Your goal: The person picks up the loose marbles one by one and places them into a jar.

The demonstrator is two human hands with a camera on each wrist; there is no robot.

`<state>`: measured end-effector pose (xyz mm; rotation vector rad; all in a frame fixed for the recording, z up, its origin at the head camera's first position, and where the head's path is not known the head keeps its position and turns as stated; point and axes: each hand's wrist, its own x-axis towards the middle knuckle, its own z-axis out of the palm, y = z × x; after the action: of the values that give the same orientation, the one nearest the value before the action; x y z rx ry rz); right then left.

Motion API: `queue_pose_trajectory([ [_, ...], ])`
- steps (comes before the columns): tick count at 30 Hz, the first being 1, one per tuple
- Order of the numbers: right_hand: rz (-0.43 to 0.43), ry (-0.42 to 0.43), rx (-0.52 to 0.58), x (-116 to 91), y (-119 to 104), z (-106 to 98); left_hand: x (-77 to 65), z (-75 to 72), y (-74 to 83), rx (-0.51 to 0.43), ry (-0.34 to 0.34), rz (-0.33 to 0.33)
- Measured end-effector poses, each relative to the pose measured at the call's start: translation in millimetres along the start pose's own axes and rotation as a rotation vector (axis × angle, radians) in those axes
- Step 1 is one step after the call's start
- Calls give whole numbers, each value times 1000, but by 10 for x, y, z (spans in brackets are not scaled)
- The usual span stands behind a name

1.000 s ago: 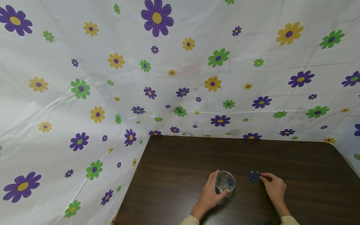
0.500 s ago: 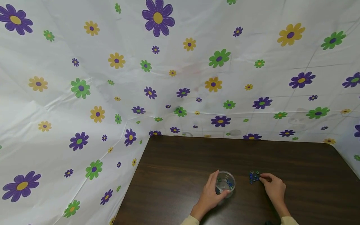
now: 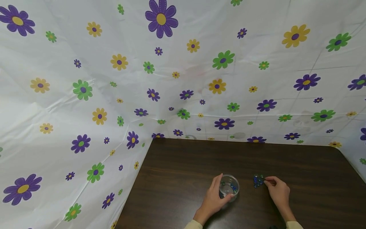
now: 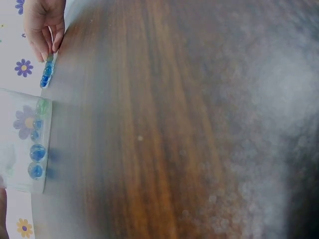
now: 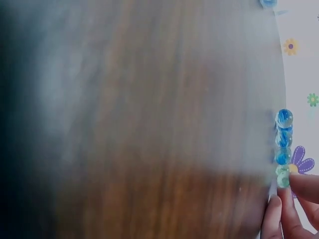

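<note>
My left hand (image 3: 213, 197) grips a clear, round plastic cup (image 3: 227, 190), thumb on the near side and fingers round the left wall. Several blue and green glass marbles (image 4: 37, 153) lie on the cup's bottom in the left wrist view. To the right of the cup, a small cluster of blue and greenish marbles (image 3: 255, 180) sits on the table in short lines. At the cluster's right edge, my right hand (image 3: 278, 191) pinches a pale green marble (image 5: 283, 177) between thumb and fingers, in line with blue marbles (image 5: 284, 119) in the right wrist view.
The dark wood-grain table (image 3: 183, 165) has a back edge that meets a white curtain (image 3: 186, 63) printed with purple, yellow and green flowers. This curtain also runs down the left side. A dark object (image 3: 273, 227) shows at the bottom edge beside the right sleeve.
Both hands stay nearly still; the right fingertips remain at the cluster's right edge and the left hand keeps its grip on the cup. The head view shifts very slightly.
</note>
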<state>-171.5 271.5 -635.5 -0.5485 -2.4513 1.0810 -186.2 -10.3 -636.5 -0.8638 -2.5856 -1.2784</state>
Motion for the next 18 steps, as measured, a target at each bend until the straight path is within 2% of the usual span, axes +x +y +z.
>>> queue_pose_trajectory([
  [8,40,33,22,-30,10,-87,-5,9,4,-11,11,11],
  [18,122,-7,65,-60,-150,-146,-7,-3,14,-18,-4,0],
])
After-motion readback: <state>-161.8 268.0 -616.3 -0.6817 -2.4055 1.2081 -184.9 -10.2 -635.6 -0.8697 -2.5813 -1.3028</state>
